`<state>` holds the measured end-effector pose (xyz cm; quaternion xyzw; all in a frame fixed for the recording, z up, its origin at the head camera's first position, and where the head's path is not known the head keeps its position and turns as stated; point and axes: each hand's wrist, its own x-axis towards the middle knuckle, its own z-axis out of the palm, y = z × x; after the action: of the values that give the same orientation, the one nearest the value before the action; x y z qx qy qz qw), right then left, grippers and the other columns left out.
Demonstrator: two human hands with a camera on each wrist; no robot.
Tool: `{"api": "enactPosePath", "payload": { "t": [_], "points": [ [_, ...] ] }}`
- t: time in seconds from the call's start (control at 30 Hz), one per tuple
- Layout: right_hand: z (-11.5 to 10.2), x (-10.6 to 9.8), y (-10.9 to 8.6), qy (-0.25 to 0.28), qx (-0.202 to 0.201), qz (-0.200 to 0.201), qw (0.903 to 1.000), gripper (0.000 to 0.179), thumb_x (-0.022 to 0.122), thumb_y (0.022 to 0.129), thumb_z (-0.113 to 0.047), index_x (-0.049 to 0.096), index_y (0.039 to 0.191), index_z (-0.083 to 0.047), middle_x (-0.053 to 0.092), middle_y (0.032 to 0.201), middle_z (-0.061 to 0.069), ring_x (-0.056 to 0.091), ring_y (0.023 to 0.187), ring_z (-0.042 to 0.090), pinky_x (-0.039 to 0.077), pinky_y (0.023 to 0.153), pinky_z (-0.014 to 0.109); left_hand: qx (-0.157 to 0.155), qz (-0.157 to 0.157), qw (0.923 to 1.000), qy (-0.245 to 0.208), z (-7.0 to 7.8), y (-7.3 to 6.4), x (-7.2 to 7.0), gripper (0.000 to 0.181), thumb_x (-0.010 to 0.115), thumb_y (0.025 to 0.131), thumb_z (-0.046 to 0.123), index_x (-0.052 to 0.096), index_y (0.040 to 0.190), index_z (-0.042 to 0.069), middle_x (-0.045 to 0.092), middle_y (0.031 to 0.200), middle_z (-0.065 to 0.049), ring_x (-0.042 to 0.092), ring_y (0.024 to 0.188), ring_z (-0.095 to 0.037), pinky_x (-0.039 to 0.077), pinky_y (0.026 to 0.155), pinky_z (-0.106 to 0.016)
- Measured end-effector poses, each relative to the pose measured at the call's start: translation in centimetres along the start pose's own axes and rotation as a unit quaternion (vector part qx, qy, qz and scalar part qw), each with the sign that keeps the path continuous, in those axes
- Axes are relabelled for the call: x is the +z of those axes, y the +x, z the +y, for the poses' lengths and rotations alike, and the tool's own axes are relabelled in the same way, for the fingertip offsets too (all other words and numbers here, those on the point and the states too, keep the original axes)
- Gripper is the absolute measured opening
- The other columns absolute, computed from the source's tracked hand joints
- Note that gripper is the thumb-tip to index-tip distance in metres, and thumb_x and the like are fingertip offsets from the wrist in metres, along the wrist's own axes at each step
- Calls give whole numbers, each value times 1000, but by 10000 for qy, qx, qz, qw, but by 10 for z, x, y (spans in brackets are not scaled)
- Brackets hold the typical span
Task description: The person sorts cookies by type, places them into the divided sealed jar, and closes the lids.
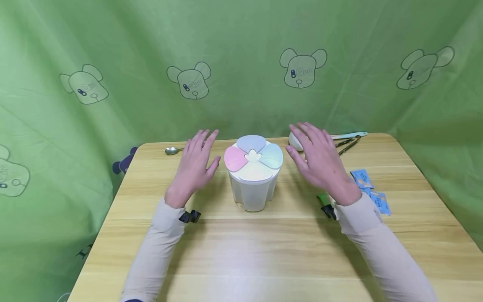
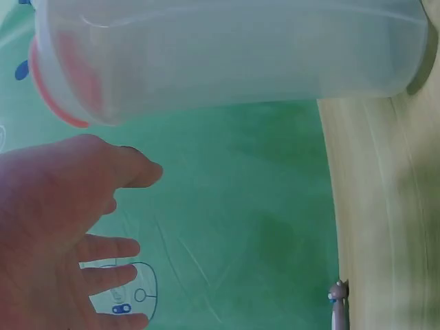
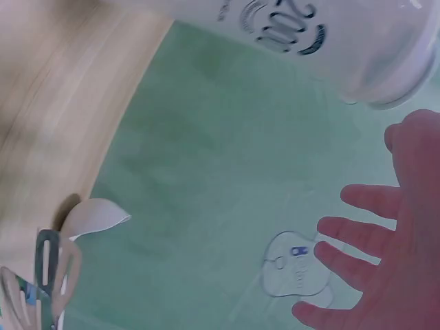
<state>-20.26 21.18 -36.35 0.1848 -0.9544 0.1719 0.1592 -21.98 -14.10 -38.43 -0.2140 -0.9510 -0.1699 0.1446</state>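
A translucent storage canister (image 1: 253,195) stands upright in the middle of the table. Its flower-shaped lid (image 1: 253,141) has pastel petals in several colours around a pale centre knob. To its left hovers my left hand (image 1: 194,167), fingers spread and nothing held. My right hand (image 1: 318,161) is raised on the other side, also with spread fingers and an empty palm. In the left wrist view the canister (image 2: 234,55) lies beyond the thumb, apart from it. Dark printing marks the canister's side (image 3: 275,24) in the right wrist view, with a gap to the fingers.
Behind my left hand lies a metal spoon (image 1: 172,150). At the back right are a ladle (image 1: 295,142) with a pale blue handle, partly covered by my right hand, and dark tongs (image 1: 350,144). Blue packets (image 1: 362,179) and a green item (image 1: 322,198) lie near my right wrist. A green curtain (image 1: 241,84) hangs behind the table (image 1: 241,260).
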Motion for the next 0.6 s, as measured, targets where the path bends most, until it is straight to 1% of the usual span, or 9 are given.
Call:
{"api": "enactPosePath", "payload": {
  "t": [0.1, 0.2, 0.27, 0.33, 0.37, 0.4, 0.5, 0.57, 0.6],
  "points": [
    [-6, -3, -6, 102, -209, 188, 9996, 63, 46, 116, -44, 38, 170, -14, 38, 176, 20, 31, 165, 43, 18, 136, 74, 103, 165, 9994, -274, 1, -8, -3, 73, 64, 109, 25, 30, 172, 11, 37, 175, -22, 30, 166, -42, 23, 139, -64],
    [-14, -5, -11, 191, -493, 421, 9977, 60, 48, 115, -39, 41, 169, -13, 41, 174, 20, 34, 163, 43, 22, 135, 74, 334, 379, 9968, -615, 4, -15, -6, 70, 63, 109, 21, 34, 171, 9, 41, 173, -21, 34, 164, -42, 27, 138, -62],
    [-21, -6, -15, 256, -675, 528, 9960, 59, 50, 114, -37, 43, 167, -12, 43, 173, 19, 35, 163, 43, 24, 135, 74, 522, 473, 9929, -957, 7, -19, -7, 67, 63, 109, 18, 35, 169, 8, 43, 172, -20, 37, 162, -41, 29, 138, -60],
    [-28, -7, -18, 314, -846, 596, 9941, 58, 52, 113, -34, 45, 166, -12, 45, 172, 19, 37, 162, 42, 25, 135, 72, 660, 449, 9863, -1445, 10, -23, -6, 65, 61, 110, 17, 36, 169, 7, 44, 171, -18, 39, 161, -39, 31, 138, -58],
    [-31, -7, -19, 351, -931, 610, 9932, 58, 54, 113, -33, 46, 166, -11, 45, 172, 19, 38, 161, 42, 27, 135, 71, 681, 383, 9810, -1776, 12, -25, -5, 63, 59, 110, 17, 37, 169, 7, 45, 172, -17, 40, 161, -37, 33, 137, -57],
    [-35, -7, -20, 375, -1044, 615, 9919, 58, 55, 112, -33, 47, 165, -10, 46, 171, 19, 39, 161, 42, 27, 135, 70, 679, 285, 9736, -2163, 13, -26, -5, 62, 58, 111, 17, 37, 169, 8, 45, 172, -16, 41, 161, -35, 35, 136, -57],
    [-44, -5, -23, 469, -1429, 588, 9869, 58, 59, 109, -30, 50, 162, -9, 49, 169, 19, 43, 158, 43, 29, 135, 68, 558, -149, 9424, -3296, 14, -30, 0, 60, 57, 113, 20, 38, 169, 13, 44, 173, -11, 42, 160, -32, 41, 132, -59],
    [-49, -3, -25, 530, -1634, 491, 9839, 57, 62, 108, -31, 53, 160, -8, 50, 168, 19, 45, 157, 42, 29, 135, 68, 462, -456, 9208, -3845, 13, -31, 5, 62, 59, 112, 26, 38, 170, 19, 42, 175, -6, 43, 160, -32, 43, 129, -62],
    [-52, -2, -26, 542, -1703, 421, 9830, 57, 63, 108, -31, 54, 160, -9, 51, 168, 18, 45, 157, 41, 28, 135, 68, 422, -600, 9122, -4032, 13, -31, 7, 65, 62, 111, 29, 37, 170, 21, 40, 176, -4, 42, 160, -32, 43, 129, -63]
  ]
}}
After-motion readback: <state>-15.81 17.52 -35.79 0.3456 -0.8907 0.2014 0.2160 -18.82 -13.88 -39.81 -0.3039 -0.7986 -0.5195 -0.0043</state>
